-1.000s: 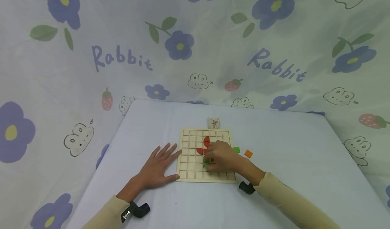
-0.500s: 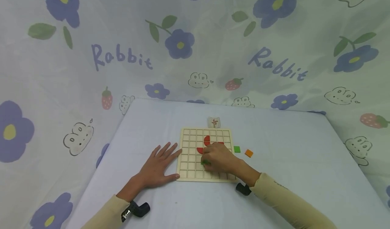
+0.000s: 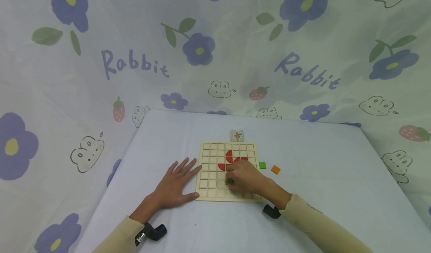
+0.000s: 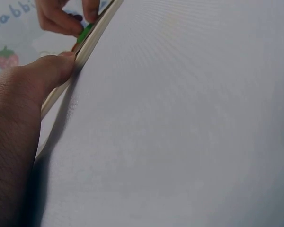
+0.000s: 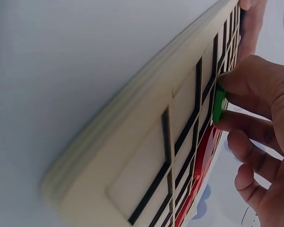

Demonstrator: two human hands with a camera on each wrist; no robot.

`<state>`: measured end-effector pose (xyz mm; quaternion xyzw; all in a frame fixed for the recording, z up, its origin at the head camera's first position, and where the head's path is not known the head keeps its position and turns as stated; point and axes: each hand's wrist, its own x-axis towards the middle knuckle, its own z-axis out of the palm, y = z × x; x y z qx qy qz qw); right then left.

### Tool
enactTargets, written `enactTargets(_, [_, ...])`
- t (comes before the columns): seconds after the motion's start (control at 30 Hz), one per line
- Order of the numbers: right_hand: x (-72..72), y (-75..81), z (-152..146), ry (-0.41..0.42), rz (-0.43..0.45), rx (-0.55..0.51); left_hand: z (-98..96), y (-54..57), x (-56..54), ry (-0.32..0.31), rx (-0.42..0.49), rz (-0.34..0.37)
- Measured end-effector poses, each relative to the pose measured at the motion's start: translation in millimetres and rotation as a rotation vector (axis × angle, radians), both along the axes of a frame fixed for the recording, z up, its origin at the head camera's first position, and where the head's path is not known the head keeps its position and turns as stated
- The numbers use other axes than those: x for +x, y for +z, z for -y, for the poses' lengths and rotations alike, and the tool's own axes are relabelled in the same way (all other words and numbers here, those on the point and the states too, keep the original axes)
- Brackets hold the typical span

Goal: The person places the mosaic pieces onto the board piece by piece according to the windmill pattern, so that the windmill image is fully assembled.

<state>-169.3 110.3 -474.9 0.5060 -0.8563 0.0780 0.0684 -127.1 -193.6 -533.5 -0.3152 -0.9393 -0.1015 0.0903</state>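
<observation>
A pale wooden board (image 3: 208,167) with a grid of square recesses lies on the white table. My right hand (image 3: 247,177) is over its middle and pinches a small green tile (image 5: 219,105) between thumb and finger. In the right wrist view that tile stands tilted at a grid recess, its lower edge at the dividers. Several red curved pieces (image 3: 229,155) lie in the recesses just beyond my fingers, partly covered by the hand. My left hand (image 3: 174,187) lies flat with fingers spread, thumb and little fingertip at the board's left edge.
Right of the board lie a loose green square tile (image 3: 262,165) and an orange square tile (image 3: 275,169). Behind the board's far edge is a small picture card (image 3: 237,135) with a red pattern on a grid. A printed cloth rises behind the table.
My right hand shifts slightly at the board's middle, the green tile staying between its fingers, and more of the red pieces shows past it. The left hand stays put.
</observation>
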Motion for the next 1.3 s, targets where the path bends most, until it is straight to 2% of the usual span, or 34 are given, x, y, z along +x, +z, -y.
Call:
enactTargets(0.3, [5.0,2.2,-7,-0.041,0.002,0.029,0.3,2.2,0.6,0.009,-0.018,0.023])
enactTargets(0.57, [3.7,-1.6,-6,-0.092,0.000,-0.001,0.7,3.1,1.2,0.014,-0.018,0.030])
enactTargets(0.87, [1.9,-11.1,-4,-0.071,-0.018,-0.070,0.6,2.0,1.2,-0.004,0.002,0.030])
enactTargets(1.0, [3.9,-8.5,-4,-0.075,-0.007,-0.104,1.3,2.4,1.2,-0.003,0.004,0.017])
enactTargets(1.3, [16.5,-4.6,3,-0.259,0.057,-0.096,1.4,4.4,0.7,-0.003,-0.011,0.011])
